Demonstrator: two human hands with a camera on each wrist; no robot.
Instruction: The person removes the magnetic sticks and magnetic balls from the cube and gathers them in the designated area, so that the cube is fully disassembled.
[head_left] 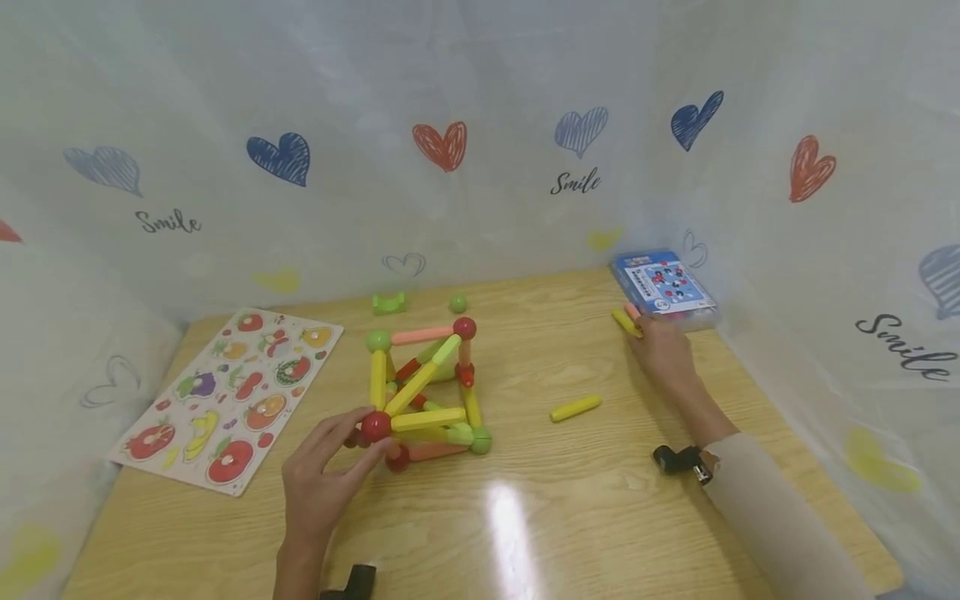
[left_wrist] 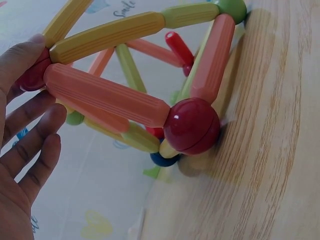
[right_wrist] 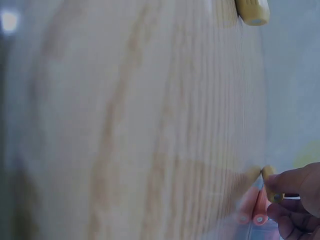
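A frame of magnetic building sticks and balls [head_left: 427, 387] stands on the table, with yellow, green, red and salmon sticks. My left hand [head_left: 326, 475] grips the red ball [head_left: 377, 427] at its near upper corner, thumb and fingers on either side. In the left wrist view the thumb presses on that ball [left_wrist: 35, 75], beside a salmon stick [left_wrist: 107, 95]. Over at the right, my right hand [head_left: 666, 354] pinches a yellow stick [right_wrist: 271, 185] between thumb and fingers. A salmon stick [head_left: 632, 311] lies right beside it, partly hidden by the hand in the head view.
A loose yellow stick [head_left: 575, 408] lies between the frame and my right hand. Behind the frame are a green ball [head_left: 458, 303] and a green curved piece [head_left: 388, 303]. A fruit puzzle board [head_left: 255, 367] is at left, a blue box [head_left: 663, 287] at back right.
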